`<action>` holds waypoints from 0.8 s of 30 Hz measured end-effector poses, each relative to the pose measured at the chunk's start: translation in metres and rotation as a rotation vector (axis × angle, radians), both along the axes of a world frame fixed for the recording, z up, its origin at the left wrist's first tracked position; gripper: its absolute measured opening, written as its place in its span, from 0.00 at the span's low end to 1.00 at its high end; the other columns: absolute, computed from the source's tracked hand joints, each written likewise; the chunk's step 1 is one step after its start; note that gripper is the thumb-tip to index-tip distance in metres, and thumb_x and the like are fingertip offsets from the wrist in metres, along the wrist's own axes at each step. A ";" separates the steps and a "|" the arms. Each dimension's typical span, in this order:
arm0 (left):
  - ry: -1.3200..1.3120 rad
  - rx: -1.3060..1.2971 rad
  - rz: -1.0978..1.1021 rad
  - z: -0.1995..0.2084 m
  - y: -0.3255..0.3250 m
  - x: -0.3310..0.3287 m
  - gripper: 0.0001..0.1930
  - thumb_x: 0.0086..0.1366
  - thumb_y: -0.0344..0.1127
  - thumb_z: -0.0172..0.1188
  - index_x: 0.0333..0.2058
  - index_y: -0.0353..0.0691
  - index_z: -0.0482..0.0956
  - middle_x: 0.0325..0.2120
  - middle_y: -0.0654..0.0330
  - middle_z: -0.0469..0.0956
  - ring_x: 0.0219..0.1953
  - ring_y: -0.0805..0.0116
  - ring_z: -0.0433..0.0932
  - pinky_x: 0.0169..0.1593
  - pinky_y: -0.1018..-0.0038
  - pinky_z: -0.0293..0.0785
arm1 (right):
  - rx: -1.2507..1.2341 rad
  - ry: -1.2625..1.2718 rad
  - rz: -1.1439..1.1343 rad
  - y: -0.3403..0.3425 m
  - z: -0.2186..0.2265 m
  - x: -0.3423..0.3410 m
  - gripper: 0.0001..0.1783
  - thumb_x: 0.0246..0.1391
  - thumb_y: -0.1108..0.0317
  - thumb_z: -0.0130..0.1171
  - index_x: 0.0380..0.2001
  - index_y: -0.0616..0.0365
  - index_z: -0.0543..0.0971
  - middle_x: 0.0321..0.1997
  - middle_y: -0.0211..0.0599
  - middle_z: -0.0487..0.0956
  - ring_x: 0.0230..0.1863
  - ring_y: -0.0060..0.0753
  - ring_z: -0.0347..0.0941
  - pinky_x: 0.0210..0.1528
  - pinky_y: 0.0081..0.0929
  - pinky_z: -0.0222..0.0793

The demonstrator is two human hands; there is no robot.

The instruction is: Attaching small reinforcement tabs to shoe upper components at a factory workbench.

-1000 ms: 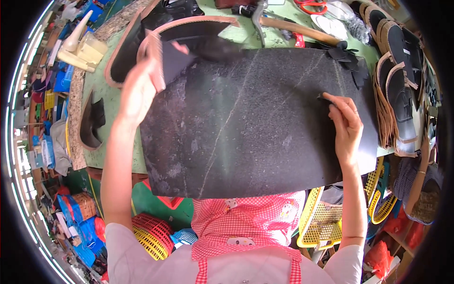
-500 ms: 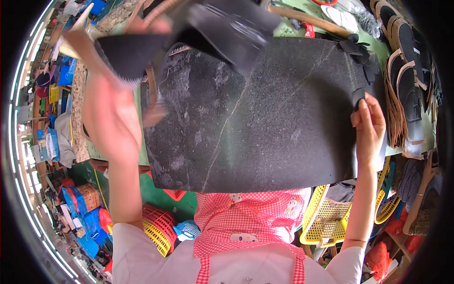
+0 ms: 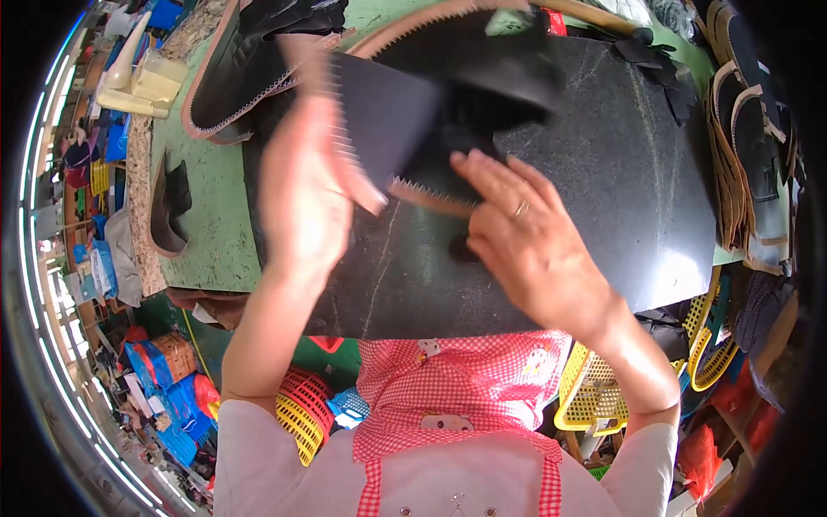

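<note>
My left hand (image 3: pixel 301 189), blurred by motion, is closed on the edge of a black leather shoe upper (image 3: pixel 379 112) with a saw-toothed, tan-backed rim. The upper is folded over and raised above a dark, scuffed work board (image 3: pixel 594 233). My right hand (image 3: pixel 538 237), with a ring on one finger, reaches in from the right. Its fingers are stretched out, the tips at the dark inner part of the upper. Whether a small black piece lies under those fingertips cannot be made out.
More black uppers (image 3: pixel 233 86) with toothed rims lie at the back left. A curved black scrap (image 3: pixel 170 211) is on the green tabletop (image 3: pixel 215 233). Small black pieces (image 3: pixel 659 73) sit at the board's far right corner, beside stacked uppers (image 3: pixel 736 146). Yellow baskets (image 3: pixel 594 396) stand below.
My right hand has come from the board's right side, where it pinched a small black piece, to the upper. My left hand has moved right with the upper, uncovering other pieces at the left.
</note>
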State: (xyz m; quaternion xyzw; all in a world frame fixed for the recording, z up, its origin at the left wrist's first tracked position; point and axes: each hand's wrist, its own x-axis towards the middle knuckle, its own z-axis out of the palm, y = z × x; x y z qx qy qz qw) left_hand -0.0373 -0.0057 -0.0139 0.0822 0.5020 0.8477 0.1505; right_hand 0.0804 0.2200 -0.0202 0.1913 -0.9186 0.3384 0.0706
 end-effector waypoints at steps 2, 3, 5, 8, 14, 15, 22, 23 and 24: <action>0.086 0.131 0.037 0.026 -0.026 0.000 0.21 0.80 0.41 0.46 0.42 0.27 0.80 0.50 0.50 0.82 0.52 0.62 0.83 0.55 0.70 0.78 | 0.002 -0.028 -0.026 0.011 -0.004 -0.005 0.08 0.54 0.75 0.65 0.35 0.62 0.76 0.72 0.57 0.68 0.72 0.54 0.65 0.73 0.51 0.57; 0.349 -0.178 0.200 0.022 -0.028 0.014 0.23 0.80 0.44 0.45 0.42 0.27 0.80 0.49 0.48 0.83 0.54 0.57 0.82 0.57 0.65 0.77 | -0.177 -0.075 -0.046 0.019 -0.003 -0.004 0.06 0.56 0.75 0.64 0.36 0.62 0.78 0.67 0.55 0.72 0.69 0.52 0.68 0.69 0.48 0.62; 0.697 -0.554 -0.017 0.038 -0.023 0.040 0.25 0.79 0.46 0.43 0.40 0.28 0.81 0.47 0.43 0.84 0.59 0.42 0.78 0.61 0.53 0.74 | -0.400 -0.060 -0.191 0.036 0.004 -0.006 0.04 0.60 0.74 0.62 0.37 0.62 0.81 0.56 0.47 0.80 0.58 0.41 0.75 0.59 0.37 0.69; 0.945 -0.925 -0.664 0.023 -0.034 0.062 0.17 0.67 0.47 0.62 0.41 0.38 0.85 0.52 0.50 0.84 0.61 0.43 0.78 0.60 0.50 0.72 | -0.593 -0.137 -0.633 0.083 0.004 0.006 0.05 0.64 0.71 0.63 0.40 0.61 0.83 0.38 0.27 0.81 0.37 0.17 0.74 0.43 0.16 0.69; 0.707 -0.882 -0.555 0.035 -0.001 0.054 0.20 0.62 0.50 0.62 0.41 0.38 0.85 0.39 0.56 0.84 0.42 0.60 0.81 0.45 0.66 0.74 | -0.816 -0.510 -0.418 0.074 0.021 0.047 0.10 0.58 0.77 0.68 0.44 0.62 0.85 0.34 0.25 0.83 0.34 0.13 0.74 0.38 0.14 0.69; 0.515 -0.867 -0.486 0.042 0.020 0.058 0.16 0.60 0.43 0.64 0.40 0.36 0.83 0.34 0.59 0.83 0.35 0.73 0.78 0.36 0.76 0.69 | -0.770 -0.524 -0.357 0.062 0.025 0.049 0.11 0.56 0.79 0.69 0.43 0.61 0.85 0.35 0.26 0.84 0.35 0.14 0.75 0.39 0.16 0.70; 0.094 -0.877 -0.681 0.031 0.068 0.054 0.07 0.69 0.29 0.67 0.32 0.35 0.78 0.20 0.64 0.80 0.16 0.89 0.70 0.17 0.86 0.61 | -0.341 -0.224 -0.400 0.056 0.010 0.043 0.10 0.53 0.76 0.69 0.39 0.55 0.87 0.35 0.30 0.84 0.37 0.27 0.78 0.42 0.27 0.72; 0.092 -0.880 -0.691 0.029 0.070 0.055 0.07 0.69 0.29 0.67 0.32 0.35 0.78 0.20 0.64 0.80 0.16 0.89 0.70 0.17 0.86 0.61 | -0.209 -0.165 -0.364 0.060 0.007 0.043 0.10 0.51 0.75 0.70 0.38 0.53 0.88 0.35 0.30 0.83 0.39 0.31 0.77 0.45 0.29 0.71; 0.063 -0.871 -0.689 0.025 0.072 0.057 0.07 0.68 0.29 0.67 0.32 0.34 0.79 0.20 0.63 0.81 0.17 0.88 0.71 0.17 0.86 0.62 | -0.076 -0.106 -0.326 0.062 0.003 0.044 0.10 0.50 0.75 0.70 0.37 0.52 0.88 0.36 0.30 0.82 0.41 0.34 0.76 0.47 0.32 0.69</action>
